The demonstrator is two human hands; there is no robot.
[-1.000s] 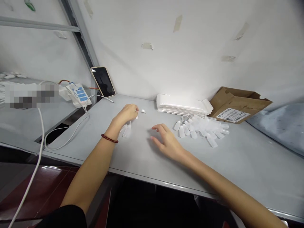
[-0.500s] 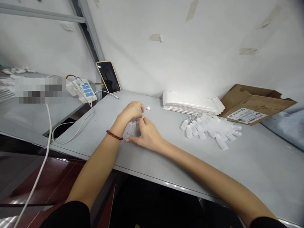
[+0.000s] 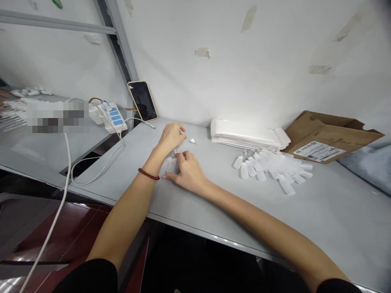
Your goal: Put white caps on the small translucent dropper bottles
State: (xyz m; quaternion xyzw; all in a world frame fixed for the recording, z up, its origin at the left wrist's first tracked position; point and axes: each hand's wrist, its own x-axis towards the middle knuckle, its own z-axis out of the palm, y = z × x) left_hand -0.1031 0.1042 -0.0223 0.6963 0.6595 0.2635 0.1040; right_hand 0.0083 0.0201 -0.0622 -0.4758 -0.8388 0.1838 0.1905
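Clear rounded plastic tags point(image 3: 172, 165) sit on the grey table between my two hands. My right hand point(image 3: 191, 171) rests by the tabletop, its thumb and fingers curved around the tags' right side and closed on them. Just beyond, my left hand point(image 3: 171, 136), with a dark red beaded bracelet point(image 3: 148, 174) at its wrist, has its fingers curled in a pinch. What they hold, if anything, is too small to make out. A small white piece point(image 3: 192, 141) lies right of the left fingertips.
To the right lies a pile of similar tags point(image 3: 267, 165), with a stack of white flat packets point(image 3: 244, 134) behind it. A cardboard box point(image 3: 336, 136) stands at the far right. Left are a phone point(image 3: 142, 101), a power strip point(image 3: 114, 118) and a white cable point(image 3: 65, 162).
My left hand has lifted slightly away from my right hand, towards the wall, widening the gap between them. My right hand stays by the tags. The whole view has shifted slightly.
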